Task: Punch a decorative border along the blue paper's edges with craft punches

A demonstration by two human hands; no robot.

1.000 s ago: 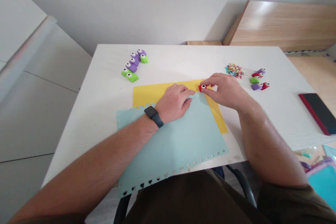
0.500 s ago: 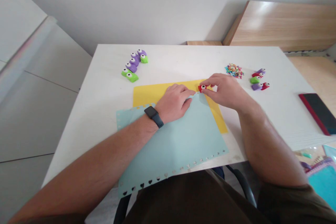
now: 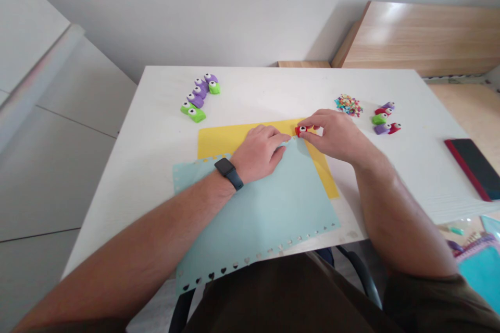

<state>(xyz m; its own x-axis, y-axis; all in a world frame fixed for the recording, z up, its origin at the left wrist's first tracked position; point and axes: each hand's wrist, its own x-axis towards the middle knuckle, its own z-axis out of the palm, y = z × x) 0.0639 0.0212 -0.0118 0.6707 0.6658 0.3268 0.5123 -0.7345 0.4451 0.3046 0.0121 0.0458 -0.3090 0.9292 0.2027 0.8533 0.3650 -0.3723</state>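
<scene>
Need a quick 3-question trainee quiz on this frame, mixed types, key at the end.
1. True or false: the right hand pinches a red punch at the far edge of the light blue sheet.
2. Which sheet lies underneath? A) yellow sheet B) light blue sheet C) they lie side by side
3. Fill in: the left hand rests flat on the light blue sheet, and its wrist bears a black ____.

Key:
1. True.
2. A; the light blue sheet overlaps it.
3. Band (a watch or tracker).
</scene>
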